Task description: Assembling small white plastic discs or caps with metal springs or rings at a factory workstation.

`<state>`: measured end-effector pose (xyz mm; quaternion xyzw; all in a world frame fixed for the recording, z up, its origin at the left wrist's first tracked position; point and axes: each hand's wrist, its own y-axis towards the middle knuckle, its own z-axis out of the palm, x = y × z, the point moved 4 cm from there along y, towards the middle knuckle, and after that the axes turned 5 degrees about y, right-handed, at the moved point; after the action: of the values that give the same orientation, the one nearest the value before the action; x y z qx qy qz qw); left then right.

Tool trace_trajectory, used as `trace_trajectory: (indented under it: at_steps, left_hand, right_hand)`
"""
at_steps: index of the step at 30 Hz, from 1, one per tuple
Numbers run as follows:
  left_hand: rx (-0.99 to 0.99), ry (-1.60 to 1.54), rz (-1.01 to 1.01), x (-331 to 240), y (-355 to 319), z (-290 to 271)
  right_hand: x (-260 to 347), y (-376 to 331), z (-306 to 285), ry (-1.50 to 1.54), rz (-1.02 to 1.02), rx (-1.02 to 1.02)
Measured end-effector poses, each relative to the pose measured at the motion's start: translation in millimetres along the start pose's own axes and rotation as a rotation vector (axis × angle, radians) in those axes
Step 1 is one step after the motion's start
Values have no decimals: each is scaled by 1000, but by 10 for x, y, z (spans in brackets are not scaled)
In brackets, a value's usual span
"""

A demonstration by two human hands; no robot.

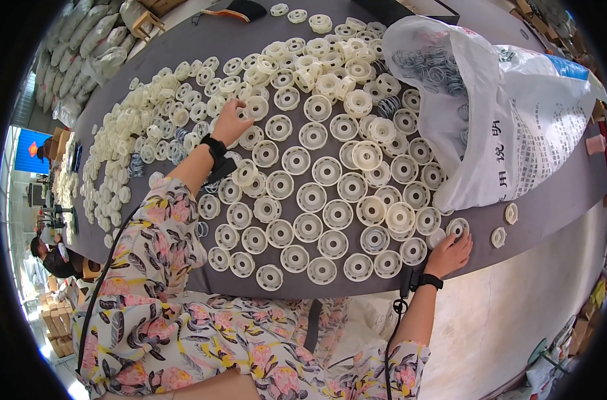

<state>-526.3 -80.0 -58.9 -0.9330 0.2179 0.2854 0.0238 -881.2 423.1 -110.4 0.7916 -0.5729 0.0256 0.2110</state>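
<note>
My left hand [230,122] reaches far across the grey table [557,200] and its fingers pinch a white round plastic disc [255,107] among several like it. My right hand [450,253] rests near the table's front edge, fingers spread over a white disc [457,228]. Rows of white plastic discs [327,200] with hollow centres lie flat between the two hands. Both wrists wear black bands, and my sleeves are a floral print.
A large white plastic sack [510,127] lies open at the right, with metal spring rings [430,67] inside. A loose heap of white parts [130,147] fills the left. Two small discs [505,223] lie apart at the right. Another person [50,257] sits far left.
</note>
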Motion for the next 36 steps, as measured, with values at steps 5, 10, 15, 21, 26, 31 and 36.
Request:
trace_trajectory:
  at_steps: [5,10,15,21,26,31,36]
  left_hand:
    - [248,418,548,-298,-441,-50]
    - [353,565,485,-421,-491,63]
    - [345,420,430,-470,-409,119]
    - [285,-145,47,-55,-462,-11]
    - [139,251,404,-234,-795,-309]
    - [489,124,530,-413,-1171,-193]
    - [222,433,490,-405,-1050,-92]
  right_hand:
    - [0,1,-33,9,6,1]
    - [0,-6,-26,40,19,17]
    - [13,-7,-31,26,15,4]
    - [14,-2,-24,67,5,0]
    - [-28,0,-5,47,3,-11]
    - [-33,0,-2,43,-4,-4]
    - [-15,-8,-11,18,1,10]
